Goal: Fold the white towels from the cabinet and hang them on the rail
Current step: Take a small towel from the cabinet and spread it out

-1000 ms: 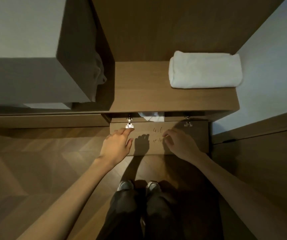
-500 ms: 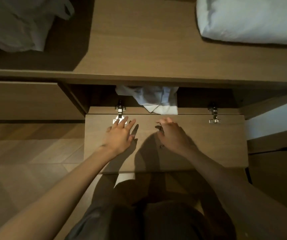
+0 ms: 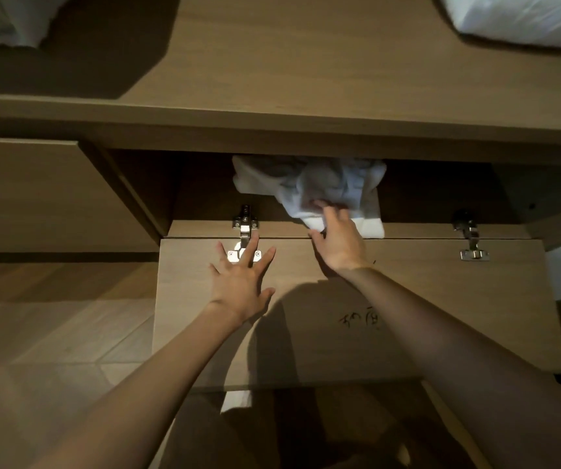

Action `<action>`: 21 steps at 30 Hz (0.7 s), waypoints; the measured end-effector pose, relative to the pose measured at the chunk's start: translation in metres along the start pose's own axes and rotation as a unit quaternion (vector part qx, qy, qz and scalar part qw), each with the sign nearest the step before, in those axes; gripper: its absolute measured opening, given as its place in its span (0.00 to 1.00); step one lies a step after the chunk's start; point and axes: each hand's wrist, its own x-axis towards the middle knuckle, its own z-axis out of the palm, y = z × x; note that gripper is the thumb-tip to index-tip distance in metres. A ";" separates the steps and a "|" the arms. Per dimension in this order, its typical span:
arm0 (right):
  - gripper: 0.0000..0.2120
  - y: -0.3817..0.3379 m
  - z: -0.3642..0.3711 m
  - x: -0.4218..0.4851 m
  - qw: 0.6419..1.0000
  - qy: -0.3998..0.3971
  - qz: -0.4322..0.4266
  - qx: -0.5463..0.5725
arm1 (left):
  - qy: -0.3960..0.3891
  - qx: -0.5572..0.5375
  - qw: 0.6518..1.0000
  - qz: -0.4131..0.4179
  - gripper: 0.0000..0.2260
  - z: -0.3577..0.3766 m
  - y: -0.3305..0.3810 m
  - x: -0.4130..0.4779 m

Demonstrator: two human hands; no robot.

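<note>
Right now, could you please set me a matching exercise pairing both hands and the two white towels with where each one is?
Things:
1 left hand
2 right hand
3 crumpled white cloth towel
4 folded white cloth towel

Places:
A on the wooden shelf top
B inside the open cabinet compartment
C spread over the lowered wooden door, by a silver metal hinge
D touching the crumpled towel

Pairs: 1-C; 2-D; 3-B; 4-A

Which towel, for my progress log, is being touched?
The crumpled towel inside the cabinet, touched by the right hand; the folded towel lies untouched on top.
</note>
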 end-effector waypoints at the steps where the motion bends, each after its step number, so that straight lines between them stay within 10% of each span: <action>1: 0.22 0.000 -0.001 0.002 1.000 0.013 0.005 0.000 | -0.003 0.003 1.000 0.001 0.34 0.000 0.000 0.000; 11: 0.10 0.005 -0.059 -0.036 0.993 0.062 -0.091 0.038 | -0.001 -0.016 1.000 0.011 0.35 0.001 -0.003 0.001; 17: 0.18 0.032 -0.077 -0.093 0.982 -0.187 0.012 0.025 | -0.010 -0.045 0.999 0.003 0.33 0.000 -0.003 0.000; 21: 0.25 0.048 -0.063 -0.094 0.988 -0.038 0.081 0.128 | 0.094 -0.159 0.983 -0.004 0.24 0.003 -0.004 -0.011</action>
